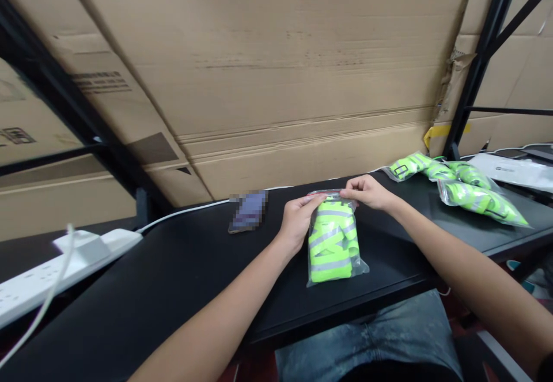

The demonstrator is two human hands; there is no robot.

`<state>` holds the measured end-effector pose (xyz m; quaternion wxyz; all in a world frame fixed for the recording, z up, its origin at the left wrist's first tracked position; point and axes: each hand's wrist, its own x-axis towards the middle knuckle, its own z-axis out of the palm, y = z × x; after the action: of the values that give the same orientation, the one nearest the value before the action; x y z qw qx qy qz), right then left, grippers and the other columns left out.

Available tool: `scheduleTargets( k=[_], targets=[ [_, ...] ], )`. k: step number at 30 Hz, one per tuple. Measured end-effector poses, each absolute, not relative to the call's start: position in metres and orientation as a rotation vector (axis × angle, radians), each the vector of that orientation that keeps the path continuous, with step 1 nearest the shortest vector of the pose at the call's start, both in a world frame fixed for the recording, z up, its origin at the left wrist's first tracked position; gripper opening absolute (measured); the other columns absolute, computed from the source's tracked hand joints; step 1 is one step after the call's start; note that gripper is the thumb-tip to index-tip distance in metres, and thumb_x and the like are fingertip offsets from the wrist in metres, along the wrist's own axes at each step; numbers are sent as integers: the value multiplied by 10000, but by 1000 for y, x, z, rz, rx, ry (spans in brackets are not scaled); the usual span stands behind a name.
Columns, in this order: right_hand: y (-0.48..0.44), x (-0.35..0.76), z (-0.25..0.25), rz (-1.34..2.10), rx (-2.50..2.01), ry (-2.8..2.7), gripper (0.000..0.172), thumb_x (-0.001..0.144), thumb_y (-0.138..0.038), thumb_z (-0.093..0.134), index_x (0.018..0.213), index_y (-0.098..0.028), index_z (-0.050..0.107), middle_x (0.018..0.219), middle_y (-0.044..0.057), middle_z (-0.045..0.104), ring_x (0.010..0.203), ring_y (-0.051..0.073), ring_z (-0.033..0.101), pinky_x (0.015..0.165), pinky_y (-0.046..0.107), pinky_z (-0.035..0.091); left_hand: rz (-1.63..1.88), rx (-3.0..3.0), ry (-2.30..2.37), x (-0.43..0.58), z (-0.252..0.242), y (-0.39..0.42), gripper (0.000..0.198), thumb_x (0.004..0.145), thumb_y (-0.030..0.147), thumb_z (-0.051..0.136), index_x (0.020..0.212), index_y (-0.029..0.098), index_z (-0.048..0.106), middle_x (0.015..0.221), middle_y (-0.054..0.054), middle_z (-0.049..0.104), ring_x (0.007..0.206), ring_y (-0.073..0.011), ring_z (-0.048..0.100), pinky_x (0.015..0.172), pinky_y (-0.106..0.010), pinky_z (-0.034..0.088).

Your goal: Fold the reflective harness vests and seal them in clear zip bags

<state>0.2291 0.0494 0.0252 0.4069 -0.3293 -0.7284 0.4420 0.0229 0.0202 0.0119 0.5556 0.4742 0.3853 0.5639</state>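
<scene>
A clear zip bag [332, 238] lies on the black table, its red-lined top edge facing away from me. Folded inside it is a neon-yellow strap [330, 258] with grey reflective stripes. My left hand [299, 219] pinches the left part of the bag's top edge between thumb and fingers. At the right end of that same edge, my right hand [367, 192] pinches too, fingers curled. Whether the seal is fully closed I cannot tell.
More bagged neon straps [479, 200] lie in a pile at the right, beside a white package [514, 170]. A phone [249, 211] with a cable lies left of my hands. A white power strip [56, 272] sits far left. Cardboard [280, 82] lines the back between black frame posts.
</scene>
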Motion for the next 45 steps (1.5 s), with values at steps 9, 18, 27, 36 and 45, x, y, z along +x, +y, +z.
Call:
scheduleTargets(
  k=[9, 18, 27, 36, 45],
  targets=[
    [50, 211, 19, 1113, -819, -1623, 415, 691, -525, 801, 611, -172, 598, 556, -28, 581, 532, 90, 514, 545, 242, 417, 1405, 972, 844, 18, 19, 21, 277, 573, 291, 873, 768, 117, 780, 765, -74, 759, 689, -170, 687, 688, -269, 530],
    [51, 226, 20, 1139, -817, -1744, 351, 764, -498, 751, 750, -158, 669, 638, -15, 605, 576, 94, 509, 567, 246, 393, 1315, 1253, 780, 21, 10, 24, 384, 677, 476, 806, 861, 139, 801, 891, -115, 779, 830, -241, 714, 793, -343, 541],
    [49, 225, 23, 1135, -807, -1785, 317, 752, -455, 767, 735, -161, 649, 671, -6, 613, 604, 98, 523, 565, 243, 409, 1269, 1245, 853, 22, 5, 24, 371, 679, 456, 806, 875, 141, 801, 859, -112, 774, 780, -221, 705, 732, -323, 548],
    [45, 233, 30, 1035, -814, -1852, 307, 780, -458, 741, 765, -160, 669, 693, 2, 631, 617, 105, 538, 584, 250, 417, 1346, 1252, 874, 23, 13, 14, 288, 713, 401, 768, 856, 153, 798, 903, -108, 772, 804, -218, 705, 708, -315, 562],
    [41, 221, 31, 1094, -777, -1875, 257, 763, -403, 761, 785, -161, 675, 725, -4, 645, 638, 102, 561, 586, 236, 441, 1343, 1278, 893, 24, 13, 14, 242, 707, 380, 770, 794, 155, 787, 798, -69, 743, 721, -179, 661, 670, -278, 524]
  ],
)
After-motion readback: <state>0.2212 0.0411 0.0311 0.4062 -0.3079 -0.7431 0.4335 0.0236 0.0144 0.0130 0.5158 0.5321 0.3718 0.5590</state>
